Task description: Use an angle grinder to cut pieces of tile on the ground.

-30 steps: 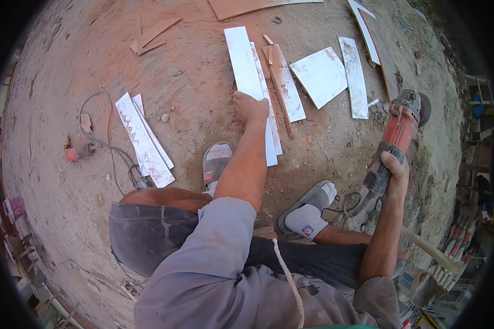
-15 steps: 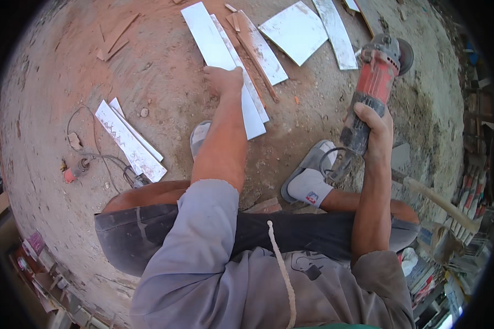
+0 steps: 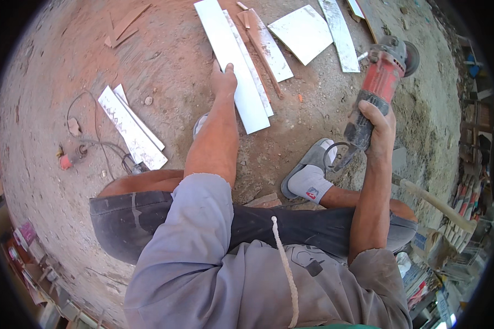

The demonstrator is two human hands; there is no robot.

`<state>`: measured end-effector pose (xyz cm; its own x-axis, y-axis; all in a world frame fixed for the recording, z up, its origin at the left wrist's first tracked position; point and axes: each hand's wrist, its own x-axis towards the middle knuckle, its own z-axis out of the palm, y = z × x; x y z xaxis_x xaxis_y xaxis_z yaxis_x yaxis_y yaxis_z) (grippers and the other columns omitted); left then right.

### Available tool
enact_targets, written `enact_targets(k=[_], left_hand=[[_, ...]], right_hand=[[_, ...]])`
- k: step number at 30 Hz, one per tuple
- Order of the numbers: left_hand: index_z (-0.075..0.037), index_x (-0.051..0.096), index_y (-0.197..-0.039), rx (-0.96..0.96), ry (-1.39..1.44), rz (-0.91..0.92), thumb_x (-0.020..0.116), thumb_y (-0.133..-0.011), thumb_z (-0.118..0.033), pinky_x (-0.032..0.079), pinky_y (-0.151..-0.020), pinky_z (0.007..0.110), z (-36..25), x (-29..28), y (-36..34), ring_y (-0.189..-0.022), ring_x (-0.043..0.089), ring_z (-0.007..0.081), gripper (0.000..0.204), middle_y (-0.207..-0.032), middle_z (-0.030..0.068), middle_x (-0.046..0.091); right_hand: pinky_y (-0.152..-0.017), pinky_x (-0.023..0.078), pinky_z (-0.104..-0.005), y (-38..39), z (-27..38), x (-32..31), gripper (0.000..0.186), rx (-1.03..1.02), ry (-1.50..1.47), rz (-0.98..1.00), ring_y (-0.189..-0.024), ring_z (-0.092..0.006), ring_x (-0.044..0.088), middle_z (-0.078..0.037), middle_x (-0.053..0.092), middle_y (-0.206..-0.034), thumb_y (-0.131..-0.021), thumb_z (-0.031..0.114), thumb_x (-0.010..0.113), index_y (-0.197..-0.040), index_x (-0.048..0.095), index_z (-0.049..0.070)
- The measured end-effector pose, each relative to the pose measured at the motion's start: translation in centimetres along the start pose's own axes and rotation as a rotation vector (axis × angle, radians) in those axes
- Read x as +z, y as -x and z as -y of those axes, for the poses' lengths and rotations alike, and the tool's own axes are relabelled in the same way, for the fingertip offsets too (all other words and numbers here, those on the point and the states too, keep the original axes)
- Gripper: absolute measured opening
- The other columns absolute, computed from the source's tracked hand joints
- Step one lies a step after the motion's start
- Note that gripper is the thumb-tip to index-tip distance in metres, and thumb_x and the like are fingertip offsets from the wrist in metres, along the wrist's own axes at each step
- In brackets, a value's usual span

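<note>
A long white tile strip (image 3: 237,82) lies on the dusty ground in front of me. My left hand (image 3: 224,81) grips its left edge, thumb on the upper face and the other fingers mostly hidden. Partly under that strip, along its right side, is a second narrow white strip (image 3: 251,60). Raised off the ground at the right, a red and black angle grinder (image 3: 380,79) is held in my right hand (image 3: 380,123), fingers wrapped round its rear body. Its disc (image 3: 411,58) points away from me; whether it spins cannot be told.
Beyond the strips lie a broad white tile piece (image 3: 303,34), another strip (image 3: 340,35) and brown slivers (image 3: 266,60). To the left are stained strips (image 3: 129,129), a cable (image 3: 96,123) and a red tool-like object (image 3: 66,162). A wooden handle (image 3: 439,203) lies right of my knee.
My left hand has shifted from across the strip to its left edge. The view has moved slightly; the grinder is still held in my right hand.
</note>
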<state>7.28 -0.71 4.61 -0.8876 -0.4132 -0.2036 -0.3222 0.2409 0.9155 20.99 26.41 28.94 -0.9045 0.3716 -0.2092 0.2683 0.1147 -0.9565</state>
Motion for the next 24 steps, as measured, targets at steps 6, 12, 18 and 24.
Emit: enact_targets(k=[6,12,18,24], left_hand=[[-0.005,0.06,-0.13,0.044,-0.106,0.04,0.058,-0.091,-0.017,0.049,-0.09,0.042,0.6,-2.1,1.5,-0.104,0.066,0.0356,0.041,-0.114,0.0215,0.068],[-0.005,0.06,-0.129,0.069,-0.214,-0.029,0.057,-0.09,-0.018,0.05,-0.088,0.048,1.5,-1.3,2.5,-0.1,0.066,0.039,0.041,-0.106,0.0215,0.069],[-0.002,0.044,-0.142,-0.135,-0.289,0.026,0.059,-0.09,-0.018,0.049,-0.091,0.048,0.3,-0.7,5.3,-0.109,0.062,0.0401,0.057,-0.12,0.0258,0.062],[0.007,0.027,-0.146,-0.19,-0.191,-0.128,0.063,-0.083,-0.012,0.039,-0.106,0.046,0.6,1.5,13.3,-0.128,0.047,0.0415,0.075,-0.144,0.0255,0.042]], right_hand=[[-0.056,0.051,-0.0275,-0.1,0.6,0.4,0.034,-0.062,0.008,-0.034,-0.062,-0.0156,0.064,-0.009,0.065,-0.077,-0.082,0.024,0.068,-0.102,0.059,-0.002],[-0.056,0.051,-0.0288,0.4,0.5,0.6,0.033,-0.039,0.009,0.03,-0.061,-0.0165,0.063,-0.01,0.065,-0.076,-0.081,0.024,0.067,-0.101,0.059,-0.001],[-0.056,0.052,-0.0298,1.1,1.0,2.0,0.034,-0.041,0.051,0.029,-0.061,-0.0174,0.064,-0.011,0.065,-0.077,-0.081,0.024,0.067,-0.102,0.058,-0.001],[-0.057,0.054,-0.0307,0.9,1.0,2.7,0.035,-0.037,0.031,0.068,-0.063,-0.0194,0.066,-0.012,0.066,-0.08,-0.081,0.024,0.068,-0.103,0.058,-0.002]])
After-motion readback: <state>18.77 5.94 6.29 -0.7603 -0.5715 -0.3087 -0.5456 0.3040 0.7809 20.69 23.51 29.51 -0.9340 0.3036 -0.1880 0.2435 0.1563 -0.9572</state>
